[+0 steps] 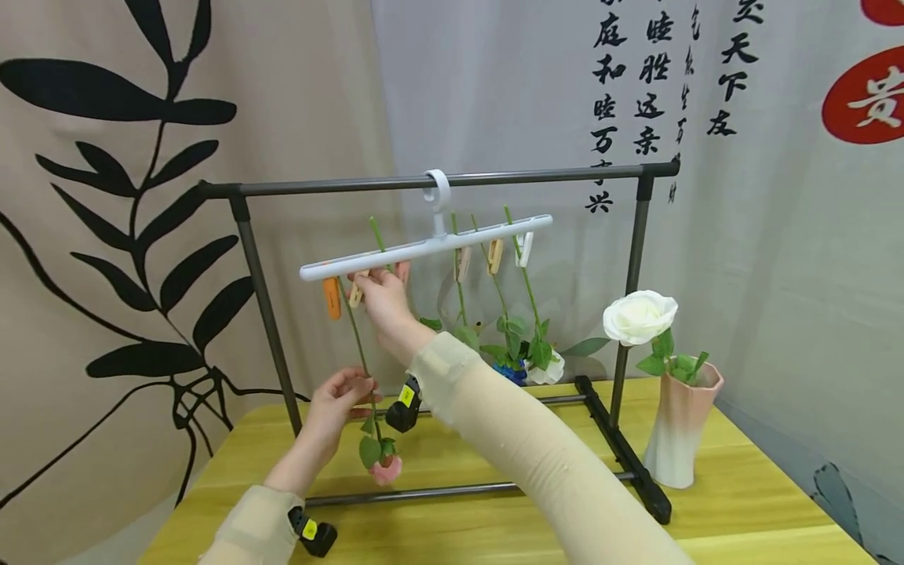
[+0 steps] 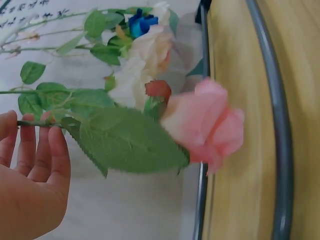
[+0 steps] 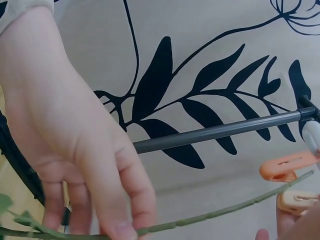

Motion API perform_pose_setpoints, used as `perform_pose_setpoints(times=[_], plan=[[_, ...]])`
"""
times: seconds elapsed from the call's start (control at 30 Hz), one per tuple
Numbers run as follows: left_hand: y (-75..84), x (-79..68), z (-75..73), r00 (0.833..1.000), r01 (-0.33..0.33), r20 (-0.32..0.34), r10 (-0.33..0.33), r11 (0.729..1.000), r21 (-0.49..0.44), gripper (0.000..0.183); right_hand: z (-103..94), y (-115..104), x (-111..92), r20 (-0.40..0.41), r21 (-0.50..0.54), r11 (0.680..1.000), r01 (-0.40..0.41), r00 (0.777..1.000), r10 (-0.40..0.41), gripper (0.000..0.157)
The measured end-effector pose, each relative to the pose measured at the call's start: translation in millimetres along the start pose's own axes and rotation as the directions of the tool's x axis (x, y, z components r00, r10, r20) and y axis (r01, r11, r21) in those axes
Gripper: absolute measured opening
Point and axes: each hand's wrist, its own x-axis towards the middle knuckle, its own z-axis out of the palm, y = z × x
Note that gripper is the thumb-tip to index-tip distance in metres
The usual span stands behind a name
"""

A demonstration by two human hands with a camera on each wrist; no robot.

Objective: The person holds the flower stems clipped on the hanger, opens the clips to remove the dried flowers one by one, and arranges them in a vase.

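From here I see the left grip pinching the stem of the pink rose, flower downward below the hanger, probably for steadiness; the right grip pinches a beige clip.

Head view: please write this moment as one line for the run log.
left hand: holds pink rose by stem | right hand: pinches beige clip | white hanger: hooked on rack bar
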Motion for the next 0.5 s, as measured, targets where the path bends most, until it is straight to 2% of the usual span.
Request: perform_pose_setpoints(times=[0.17, 0.37, 0.5], plan=[[-1.2, -10.0, 2.4, 0.999, 0.016, 0.051, -0.014, 1.0, -0.022, 0.026, 0.2, -6.6, -1.8, 0.002, -0.028, 0.999, -0.022, 1.0, 0.023, 0.03], [1.4, -21.2, 5.4, 0.998, 0.015, 0.057, -0.013, 0.999, -0.043, 0.026, 4.6, -9.6, -3.6, 0.006, -0.064, 0.997, -0.053, 0.999, 0.054, 0.035], [4.2, -26.0, 6.5, 0.998, 0.007, 0.064, -0.003, 0.998, -0.063, 0.023, 5.0, -7.8, -7.7, 0.026, -0.07, 0.991, -0.116, 0.993, 0.118, 0.046]])
